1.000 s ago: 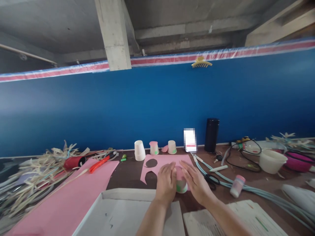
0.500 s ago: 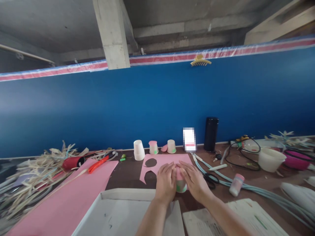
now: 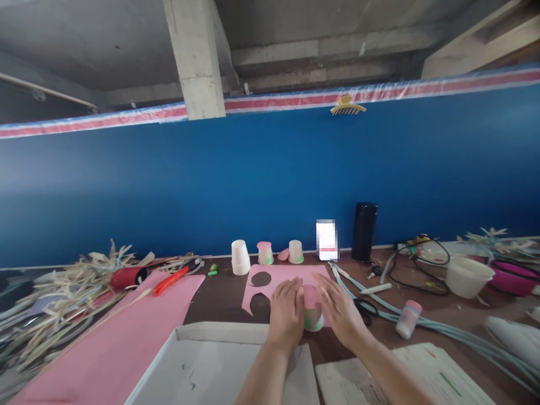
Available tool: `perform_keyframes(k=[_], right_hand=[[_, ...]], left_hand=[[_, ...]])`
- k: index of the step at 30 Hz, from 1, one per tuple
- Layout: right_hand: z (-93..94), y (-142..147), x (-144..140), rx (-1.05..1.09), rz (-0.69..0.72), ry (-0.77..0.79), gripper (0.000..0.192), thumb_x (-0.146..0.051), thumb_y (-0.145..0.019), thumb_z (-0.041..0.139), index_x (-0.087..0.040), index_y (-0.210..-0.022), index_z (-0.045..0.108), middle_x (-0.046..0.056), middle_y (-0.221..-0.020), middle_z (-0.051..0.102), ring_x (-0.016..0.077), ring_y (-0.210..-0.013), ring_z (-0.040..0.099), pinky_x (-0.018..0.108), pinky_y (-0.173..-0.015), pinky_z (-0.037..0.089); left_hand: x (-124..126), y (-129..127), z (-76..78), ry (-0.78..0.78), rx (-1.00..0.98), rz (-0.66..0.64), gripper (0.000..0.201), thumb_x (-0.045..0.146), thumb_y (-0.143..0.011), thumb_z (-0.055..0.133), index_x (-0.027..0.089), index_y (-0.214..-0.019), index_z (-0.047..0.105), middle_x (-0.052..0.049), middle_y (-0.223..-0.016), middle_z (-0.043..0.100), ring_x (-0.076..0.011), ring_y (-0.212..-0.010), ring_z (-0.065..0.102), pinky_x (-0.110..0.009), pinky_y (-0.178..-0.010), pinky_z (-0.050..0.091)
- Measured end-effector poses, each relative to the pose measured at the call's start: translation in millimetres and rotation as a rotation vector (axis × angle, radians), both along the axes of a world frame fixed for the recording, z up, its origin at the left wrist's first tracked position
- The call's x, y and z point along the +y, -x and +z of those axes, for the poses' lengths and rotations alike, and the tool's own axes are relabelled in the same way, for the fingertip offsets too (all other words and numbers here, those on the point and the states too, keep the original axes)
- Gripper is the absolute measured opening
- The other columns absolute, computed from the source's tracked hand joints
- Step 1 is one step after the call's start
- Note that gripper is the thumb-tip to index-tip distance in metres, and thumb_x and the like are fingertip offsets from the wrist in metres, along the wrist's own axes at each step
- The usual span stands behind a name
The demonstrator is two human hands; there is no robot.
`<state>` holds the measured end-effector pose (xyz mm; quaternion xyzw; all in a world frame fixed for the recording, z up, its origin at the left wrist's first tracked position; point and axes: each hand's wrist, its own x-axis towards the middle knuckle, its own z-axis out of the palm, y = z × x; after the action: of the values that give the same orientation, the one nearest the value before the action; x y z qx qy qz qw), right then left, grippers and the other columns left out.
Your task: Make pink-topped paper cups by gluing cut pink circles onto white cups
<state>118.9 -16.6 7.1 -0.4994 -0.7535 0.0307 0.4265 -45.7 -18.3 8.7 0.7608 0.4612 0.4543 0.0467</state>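
Left hand and right hand, fingers extended, not clenched, flank an upturned white tapered paper cup topped by rounded pink paper, presumably to steady both.

The bare left hand is turned palm inward, its fingers laid together and pointed forward, with the thumb held along the inner side. Across a narrow gap, the bare right hand is angled toward it — fingers stretched nearly straight, tips slanted inward. Behind the hands, the bare left forearm is extended almost straight from below, while the bare right forearm is slanted in from lower right — both wrists kept apart.
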Motion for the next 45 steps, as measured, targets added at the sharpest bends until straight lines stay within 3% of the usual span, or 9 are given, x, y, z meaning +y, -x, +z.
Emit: perform_keyframes(k=[6, 15, 34, 40, 45], right_hand=[[-9.0, -9, -2, -0.025, 0.014, 0.038, 0.046, -0.041, -0.094, 0.034, -0.022, -0.136, 0.041, 0.009, -0.135, 0.05, 0.0232, -0.125, 0.044, 0.043, -0.103, 0.039], [-14.6, 4, -6, -0.174, -0.018, 0.122, 0.052, -0.045, -0.093, 0.032, -0.019, -0.138, 0.04, 0.008, -0.138, 0.047, 0.0264, -0.128, 0.04, 0.046, -0.103, 0.038], [-11.8, 5, -7, -0.139, -0.008, 0.149, 0.052, -0.046, -0.093, 0.034, -0.017, -0.135, 0.044, 0.01, -0.135, 0.05, 0.0273, -0.126, 0.043, 0.047, -0.103, 0.037], [-11.8, -2, -6, 0.002, 0.078, 0.117, 0.056, -0.046, -0.092, 0.035, -0.023, -0.143, 0.028, 0.01, -0.143, 0.04, 0.0253, -0.131, 0.036, 0.048, -0.108, 0.03], [-7.9, -9, -4, 0.322, 0.049, 0.243, 0.061, -0.05, -0.091, 0.036, -0.023, -0.144, 0.023, 0.01, -0.141, 0.042, 0.0224, -0.128, 0.042, 0.042, -0.105, 0.036]], left_hand=[[0, 1, -2.9, -0.002, 0.036, 0.023, 0.04, 0.028, -0.094, 0.032, 0.019, -0.127, 0.052, -0.008, -0.125, 0.059, -0.0246, -0.118, 0.048, -0.047, -0.1, 0.039], [-3, -2, -3.8, 0.031, 0.114, 0.045, 0.04, 0.029, -0.093, 0.033, 0.022, -0.128, 0.052, -0.006, -0.127, 0.058, -0.0257, -0.12, 0.047, -0.048, -0.099, 0.039], [-1, -2, -3.8, 0.018, 0.046, -0.026, 0.039, 0.028, -0.093, 0.034, 0.02, -0.126, 0.054, -0.009, -0.124, 0.059, -0.0254, -0.116, 0.05, -0.046, -0.098, 0.041], [-3, -1, 0.3, 0.029, -0.001, -0.008, 0.039, 0.031, -0.093, 0.033, 0.022, -0.124, 0.055, -0.008, -0.125, 0.059, -0.0243, -0.116, 0.05, -0.046, -0.101, 0.038], [-3, 9, 4.2, 0.111, -0.205, 0.001, 0.043, 0.038, -0.094, 0.03, 0.021, -0.128, 0.051, -0.01, -0.125, 0.057, -0.0243, -0.118, 0.049, -0.043, -0.1, 0.038]])
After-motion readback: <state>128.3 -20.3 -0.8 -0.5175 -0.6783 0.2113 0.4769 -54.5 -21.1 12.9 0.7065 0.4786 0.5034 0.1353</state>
